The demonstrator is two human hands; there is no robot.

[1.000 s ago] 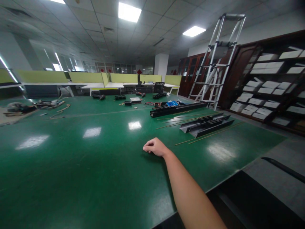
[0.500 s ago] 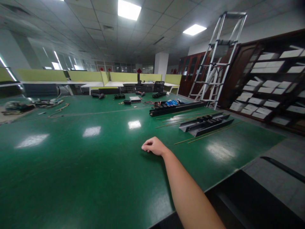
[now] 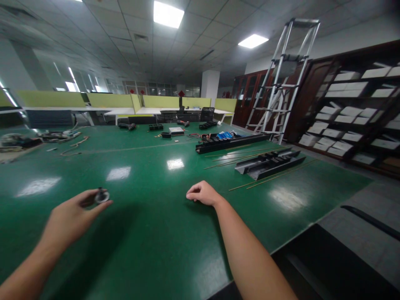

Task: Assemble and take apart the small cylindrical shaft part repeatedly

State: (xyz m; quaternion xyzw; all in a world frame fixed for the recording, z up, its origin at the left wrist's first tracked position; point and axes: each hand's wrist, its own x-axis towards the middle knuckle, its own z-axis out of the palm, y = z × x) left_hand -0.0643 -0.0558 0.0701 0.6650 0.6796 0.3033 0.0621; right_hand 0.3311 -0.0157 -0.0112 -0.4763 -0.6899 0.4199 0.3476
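My left hand (image 3: 73,214) is raised over the left part of the green table (image 3: 150,233). Thumb and fingers pinch a small round piece (image 3: 102,196), a pale ring with a dark part on top; its exact kind is unclear. Out in the middle of the table, my right hand (image 3: 202,193) lies with its fingers curled in toward the thumb. Nothing shows between those fingers, and the table surface is all that is close around them.
Black channel rails (image 3: 270,162) and thin brass-coloured rods (image 3: 265,181) lie to the right. Behind them is another long black rail (image 3: 231,143) with blue pieces (image 3: 226,135). Toward the far edge sit a white box (image 3: 176,131) and a power tool (image 3: 127,126).
My left hand has come into view from the lower left, with the small round piece in its fingers. My right hand stays in place on the table.
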